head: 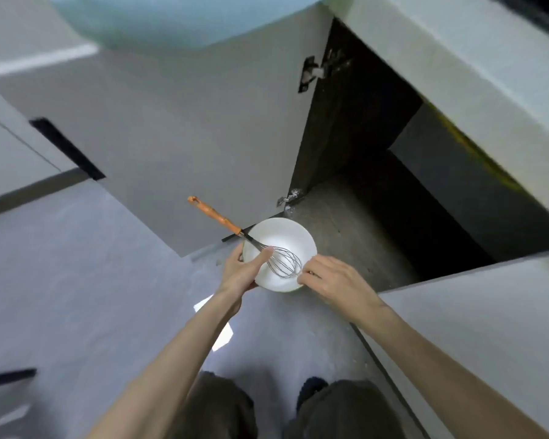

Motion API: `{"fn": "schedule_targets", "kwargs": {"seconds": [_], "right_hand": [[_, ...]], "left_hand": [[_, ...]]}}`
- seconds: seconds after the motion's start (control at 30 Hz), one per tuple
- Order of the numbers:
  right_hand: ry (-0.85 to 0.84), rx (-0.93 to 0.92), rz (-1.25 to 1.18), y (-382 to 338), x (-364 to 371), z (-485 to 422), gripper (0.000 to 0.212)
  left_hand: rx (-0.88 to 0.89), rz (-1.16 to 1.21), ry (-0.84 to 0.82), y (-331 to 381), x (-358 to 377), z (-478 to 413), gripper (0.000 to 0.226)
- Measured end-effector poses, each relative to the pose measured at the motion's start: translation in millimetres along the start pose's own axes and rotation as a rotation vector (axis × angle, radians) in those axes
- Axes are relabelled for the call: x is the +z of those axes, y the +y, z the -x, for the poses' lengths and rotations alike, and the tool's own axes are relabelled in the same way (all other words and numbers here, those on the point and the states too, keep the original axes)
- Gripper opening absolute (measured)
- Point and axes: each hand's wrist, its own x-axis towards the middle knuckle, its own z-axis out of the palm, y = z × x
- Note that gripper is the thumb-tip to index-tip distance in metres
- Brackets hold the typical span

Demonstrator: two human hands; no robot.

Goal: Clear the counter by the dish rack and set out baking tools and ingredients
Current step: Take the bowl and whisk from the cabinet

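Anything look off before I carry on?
Nothing spilled. The whisk sits in the white bowl, orange handle jutting well past the rim; it might tip out, though the left hand lays its thumb across the wires. The right hand grips the opposite rim. The lower hinge of the cabinet looks crusted white.

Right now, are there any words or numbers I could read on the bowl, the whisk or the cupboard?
There are no words, numbers or signs to read in this picture.
white bowl: plain, no print on it.
whisk: the wooden handle shows no brand name.
cupboard door: bare grey, with no label.
yellow marks on the counter edge: too blurred to tell if they are letters.
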Motion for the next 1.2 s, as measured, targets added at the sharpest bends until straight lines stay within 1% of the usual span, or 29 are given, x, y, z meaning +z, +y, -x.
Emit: {"fn": "schedule_targets", "kwargs": {"seconds": [0.07, 0.2, 0.4, 0.47, 0.53, 0.6, 0.67, 0.73, 0.83, 0.97, 1.07, 1.2], "right_hand": [[-0.015, -0.027, -0.022, -20.6, -48.7, -6.6, 0.035], [-0.030, -0.081, -0.047, -57.6, -137.5, -21.7, 0.036], [0.104, -0.153, -0.083, -107.9, -253.7, -69.0, 0.025], [0.152, -0.169, -0.089, -124.3, -281.3, -92.5, 0.021], [0.178, -0.147, -0.096, -136.2, -298.2, -111.1, 0.022], [0.204, -0.143, -0.131, -151.1, -314.1, -136.5, 0.028], [0.215, -0.094, -0.176, -157.3, -320.4, -156.2, 0.036], [0.202, -0.068, -0.212, -172.5, -323.3, -190.2, 0.041], [0.090, -0.006, -0.226, -188.7, -317.1, -235.2, 0.045], [-0.174, -0.002, -0.180, -208.3, -285.9, -294.3, 0.056], [-0.288, -0.001, -0.076, -217.8, -256.5, -327.7, 0.062], [-0.440, 0.017, 0.147, -227.7, -225.8, -348.8, 0.066]], "left_hand": [[-0.005, 0.023, 0.028, 26.5, -9.1, 43.9, 0.031], [0.029, 0.045, 0.095, 85.4, -26.2, 123.3, 0.031], [0.129, 0.094, 0.180, 180.3, -66.9, 218.2, 0.047], [0.160, 0.136, 0.218, 209.9, -84.9, 241.7, 0.052], [0.171, 0.171, 0.265, 229.2, -100.3, 255.7, 0.055], [0.197, 0.212, 0.322, 248.8, -129.0, 270.2, 0.056], [0.206, 0.209, 0.372, 259.6, -149.5, 275.6, 0.057], [0.214, 0.234, 0.426, 271.0, -185.9, 284.2, 0.056], [0.231, 0.239, 0.484, 278.6, -225.3, 291.3, 0.054], [0.216, 0.296, 0.537, 277.0, -273.1, 294.2, 0.051], [0.200, 0.330, 0.580, 273.5, -297.3, 294.8, 0.050], [0.188, 0.365, 0.600, 268.8, -324.1, 295.2, 0.052]]}}
